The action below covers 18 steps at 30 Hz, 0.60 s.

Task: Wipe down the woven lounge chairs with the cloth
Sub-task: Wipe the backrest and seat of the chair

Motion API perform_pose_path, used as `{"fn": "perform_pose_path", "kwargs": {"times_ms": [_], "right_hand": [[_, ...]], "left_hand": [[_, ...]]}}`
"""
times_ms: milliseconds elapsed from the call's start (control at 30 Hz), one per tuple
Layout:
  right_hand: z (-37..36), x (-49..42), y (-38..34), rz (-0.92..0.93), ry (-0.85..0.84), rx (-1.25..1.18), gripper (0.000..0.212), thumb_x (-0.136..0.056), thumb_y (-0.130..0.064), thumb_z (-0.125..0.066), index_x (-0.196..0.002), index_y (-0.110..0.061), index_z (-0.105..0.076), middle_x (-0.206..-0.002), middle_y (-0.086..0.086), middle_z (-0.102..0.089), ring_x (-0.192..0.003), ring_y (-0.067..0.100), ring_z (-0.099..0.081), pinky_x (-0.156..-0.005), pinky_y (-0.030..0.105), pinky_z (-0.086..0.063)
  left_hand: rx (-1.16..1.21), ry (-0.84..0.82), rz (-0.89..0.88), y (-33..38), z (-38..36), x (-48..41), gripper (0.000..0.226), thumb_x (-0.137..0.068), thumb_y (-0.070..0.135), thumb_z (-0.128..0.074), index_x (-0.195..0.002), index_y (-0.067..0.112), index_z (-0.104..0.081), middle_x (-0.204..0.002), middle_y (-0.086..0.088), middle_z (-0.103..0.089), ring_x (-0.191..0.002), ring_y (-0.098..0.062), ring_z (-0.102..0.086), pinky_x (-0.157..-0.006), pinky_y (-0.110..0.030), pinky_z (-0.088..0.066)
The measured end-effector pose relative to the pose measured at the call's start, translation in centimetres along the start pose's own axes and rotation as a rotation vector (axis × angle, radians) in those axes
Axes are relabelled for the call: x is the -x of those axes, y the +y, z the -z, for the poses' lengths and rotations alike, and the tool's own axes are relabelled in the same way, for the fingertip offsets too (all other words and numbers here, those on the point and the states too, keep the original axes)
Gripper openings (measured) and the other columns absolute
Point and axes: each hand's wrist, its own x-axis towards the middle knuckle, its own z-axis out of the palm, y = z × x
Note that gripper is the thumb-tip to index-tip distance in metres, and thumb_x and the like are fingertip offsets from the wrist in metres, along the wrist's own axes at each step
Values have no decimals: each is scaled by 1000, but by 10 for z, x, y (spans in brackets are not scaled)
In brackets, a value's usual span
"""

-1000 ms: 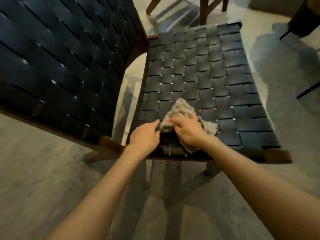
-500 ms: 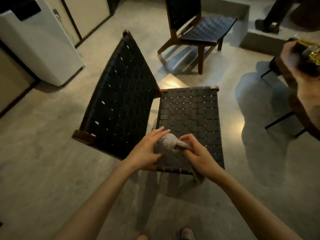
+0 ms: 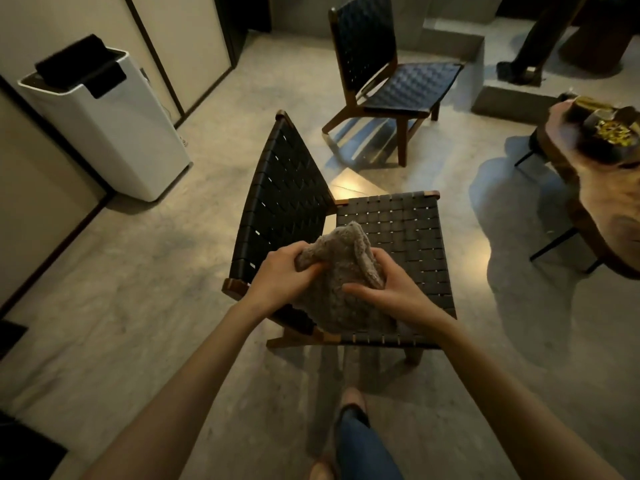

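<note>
- Here, the left hand (image 3: 280, 275) and right hand (image 3: 388, 289) both clutch the cloth (image 3: 332, 271), bunched over the front of the near chair (image 3: 398, 223).
- Likely regathering between wipes.
- Next: press it flat on the weave, then do the far chair (image 3: 412, 86).

**Operator 1:** On my feed, left side: what is item 1?

**Operator 2:** A white appliance (image 3: 114, 140) with a black top. It stands on the grey floor (image 3: 121, 289), close to pale wall panels (image 3: 180, 39) edged with dark strips.

**Operator 1:** I read item 2, right side, as a wooden table (image 3: 609, 202) on thin dark legs, bearing a dark bowl (image 3: 613, 136).

**Operator 2:** Agreed. Item 3: a concrete step (image 3: 450, 32) behind it.
</note>
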Motion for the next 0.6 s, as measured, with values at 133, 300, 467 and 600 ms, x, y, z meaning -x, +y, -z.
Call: {"fn": "perform_pose_path", "kwargs": {"times_ms": [133, 300, 467, 600], "right_hand": [[1, -27, 4, 14, 135, 124, 24, -91, -17, -61, -106, -33, -53, -101, -8, -61, -98, 9, -59, -90, 42, -53], [3, -76, 8, -74, 226, 47, 13, -92, -18, -59, -105, -22, -58, -100, 0, -63, -98, 15, -60, -89, 44, -52], [-2, -122, 15, -207, 215, -65, 10, -93, -29, -59, -95, -21, -53, -97, -1, -60, -94, 15, -60, -80, 35, -53], [-18, -151, 29, -242, 215, -101, 11, -93, -26, -59, -95, -22, -48, -97, -3, -58, -92, 12, -59, -76, 30, -52]], "left_hand": [[17, -31, 2, -12, 15, -15, 14, -88, 39, -61, -99, 31, -61, -86, 15, -62, -84, 3, -57, -67, -14, -44], [73, 49, 48, -32, 27, -48, 28, -86, 34, -66, -113, 26, -63, -95, 20, -62, -89, 6, -58, -67, -11, -49], [51, 167, 196, -61, 38, -79, 28, -91, 27, -60, -119, 24, -60, -106, 13, -63, -93, 2, -56, -73, -10, -46], [-32, 222, 295, -95, 51, -88, 32, -96, 19, -53, -127, 20, -56, -123, 1, -60, -110, -10, -55, -89, -22, -47]]}}
